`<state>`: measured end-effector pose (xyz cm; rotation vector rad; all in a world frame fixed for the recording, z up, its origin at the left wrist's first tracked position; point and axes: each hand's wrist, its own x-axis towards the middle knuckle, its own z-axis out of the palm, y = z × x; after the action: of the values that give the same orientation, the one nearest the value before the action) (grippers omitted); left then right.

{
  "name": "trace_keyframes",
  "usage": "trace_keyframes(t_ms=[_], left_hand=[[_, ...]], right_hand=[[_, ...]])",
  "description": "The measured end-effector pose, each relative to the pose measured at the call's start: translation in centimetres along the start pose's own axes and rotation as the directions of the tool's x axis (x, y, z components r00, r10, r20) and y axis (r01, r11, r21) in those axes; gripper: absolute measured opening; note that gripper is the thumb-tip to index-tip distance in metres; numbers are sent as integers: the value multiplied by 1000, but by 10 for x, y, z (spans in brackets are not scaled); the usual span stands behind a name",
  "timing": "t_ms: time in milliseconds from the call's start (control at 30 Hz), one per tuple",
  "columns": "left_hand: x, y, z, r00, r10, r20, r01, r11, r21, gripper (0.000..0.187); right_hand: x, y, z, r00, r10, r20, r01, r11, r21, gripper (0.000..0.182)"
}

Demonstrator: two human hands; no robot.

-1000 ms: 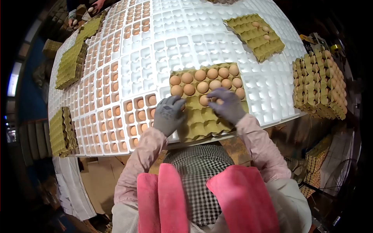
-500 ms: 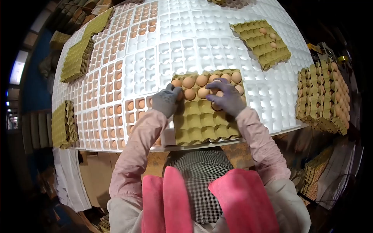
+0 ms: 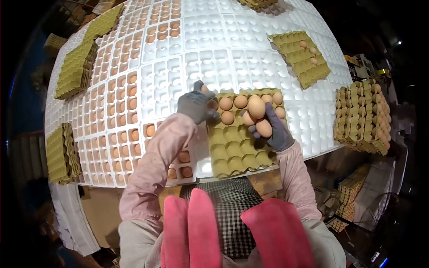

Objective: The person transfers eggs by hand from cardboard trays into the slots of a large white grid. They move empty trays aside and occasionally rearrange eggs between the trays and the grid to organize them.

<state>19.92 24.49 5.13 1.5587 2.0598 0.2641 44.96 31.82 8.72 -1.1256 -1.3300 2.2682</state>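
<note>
My right hand (image 3: 278, 133), in a grey glove, is turned up and closed around a cluster of brown eggs (image 3: 256, 107). It hovers over the right side of a yellowish pulp egg tray (image 3: 232, 152). That tray has eggs in its far rows and bare cups in its near ones. At the tray's left edge, my gloved left hand (image 3: 192, 106) curls around eggs; one egg (image 3: 204, 89) shows at its fingertips and another (image 3: 212, 105) beside its palm. How many eggs the left hand holds is partly hidden.
White moulded trays (image 3: 205, 31) cover the table, those on the left holding eggs (image 3: 120, 107). A stack of filled pulp trays (image 3: 361, 117) stands at the right edge. Another pulp tray (image 3: 304, 60) with a few eggs lies far right. Pulp tray stacks (image 3: 73, 73) line the left.
My right hand has turned over and lifted eggs from the pulp tray. The left hand has changed its grip, with an egg now showing at its fingertips. The camera view has shifted slightly.
</note>
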Motion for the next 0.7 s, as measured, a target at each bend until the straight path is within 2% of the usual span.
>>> trace_keyframes(t_ms=[33, 67, 100, 167, 200, 233, 300, 333, 367, 400, 433, 467, 500, 533, 567, 600, 633, 667, 700], left_hand=[[8, 12, 3, 989, -56, 137, 17, 964, 267, 48], [13, 13, 13, 994, -43, 98, 11, 953, 302, 46], [13, 7, 21, 997, -46, 54, 25, 939, 344, 44], [2, -11, 16, 999, 12, -34, -9, 998, 67, 44], [-7, -27, 18, 985, -29, -171, -4, 982, -188, 45], [-18, -37, 17, 951, -91, -295, -46, 903, -428, 45], [-42, -75, 23, 791, -253, -556, -58, 875, -481, 46], [-57, -83, 4, 775, -354, -524, 60, 866, -497, 48], [-63, -106, -2, 804, -422, -419, 211, 862, -461, 50], [-67, -124, -2, 844, -368, -391, 267, 919, -290, 50], [-68, -138, 0, 879, -318, -354, 300, 948, -106, 50], [-68, -148, 4, 913, -294, -282, 295, 955, -41, 50], [-68, -155, 6, 940, -271, -208, 283, 959, 26, 50], [-70, -161, -1, 955, -256, -148, 261, 965, 12, 50], [-73, -164, -5, 949, -270, -162, 270, 963, -25, 50], [-77, -168, -7, 943, -285, -173, 279, 958, -63, 50], [-80, -173, -7, 936, -301, -184, 287, 953, -100, 51], [-81, -186, 5, 952, -222, -213, 235, 971, 35, 48], [-82, -201, 12, 955, -194, -224, 190, 981, -40, 47]], right_hand=[[-4, -1, 7, 999, -2, 42, -1, 996, 89, 57], [-5, -1, 17, 998, 36, 53, -43, 990, 137, 66], [-1, 4, 21, 991, 36, 129, -67, 968, 243, 67], [9, 16, 29, 972, 29, 234, -133, 887, 442, 70], [13, 17, 36, 974, 46, 223, -137, 900, 415, 69], [22, 15, 47, 980, 28, 195, -82, 957, 278, 65], [36, 9, 72, 993, -25, 116, 27, 999, -17, 58], [49, 8, 89, 994, -29, 107, 42, 991, -126, 46], [62, 6, 105, 995, -32, 99, 54, 971, -234, 36], [83, 26, 119, 923, -372, 104, 362, 741, -566, 40], [94, 26, 140, 891, -442, 107, 365, 554, -748, 42], [113, 40, 150, 895, -433, 108, 293, 388, -874, 43], [123, 38, 166, 930, -347, 121, 221, 265, -939, 42], [140, 46, 176, 960, -239, 147, 168, 69, -983, 43], [152, 53, 182, 983, -121, 140, 124, -129, -984, 43], [156, 56, 182, 984, -55, 168, 162, -99, -982, 41], [160, 56, 186, 981, -120, 151, 147, -45, -988, 42], [162, 55, 190, 974, -184, 132, 136, 8, -991, 42], [164, 54, 194, 964, -243, 111, 129, 58, -990, 42]])
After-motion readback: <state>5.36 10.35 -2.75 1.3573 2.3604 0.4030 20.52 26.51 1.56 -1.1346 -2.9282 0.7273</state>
